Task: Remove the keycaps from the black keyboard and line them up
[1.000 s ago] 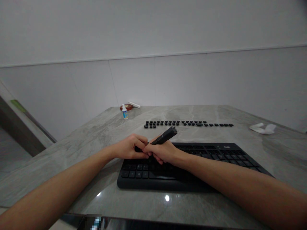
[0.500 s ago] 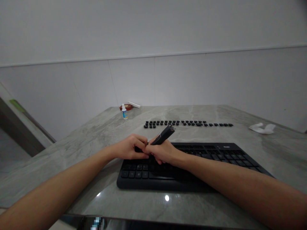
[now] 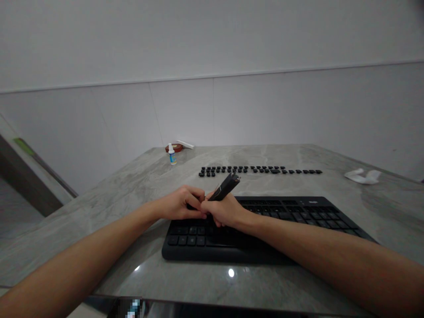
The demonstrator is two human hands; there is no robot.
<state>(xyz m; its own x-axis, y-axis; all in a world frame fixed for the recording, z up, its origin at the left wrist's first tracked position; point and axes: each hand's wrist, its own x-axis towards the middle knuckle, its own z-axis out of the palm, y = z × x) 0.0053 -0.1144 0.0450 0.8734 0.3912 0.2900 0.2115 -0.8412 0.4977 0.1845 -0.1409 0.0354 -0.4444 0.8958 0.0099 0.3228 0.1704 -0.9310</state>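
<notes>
A black keyboard [image 3: 251, 251] lies on the table in front of me, some of its keys gone from the area under my hands. Slanting up out of my right hand [image 3: 228, 212] is a slim black pen-like tool [image 3: 224, 187], gripped low between thumb and fingers. The tool's lower end is hidden, so its exact kind does not show. Against the right fingertips, my left hand [image 3: 183, 203] is closed in a pinch above the left part of the keyboard. Whatever its fingertips hold is hidden.
Loose black keycaps [image 3: 245, 169] lie in rows behind the keyboard. Farther back left are a small dropper bottle [image 3: 172, 155], a reddish-brown round object [image 3: 173, 148] and a white strip [image 3: 186, 144]. Crumpled white tissue [image 3: 362, 176] rests at right on the grey marbled table [image 3: 149, 274].
The pen-like tool's top has shifted very slightly left in my right hand. My left hand stays almost in place, and the objects on the table have not moved.
</notes>
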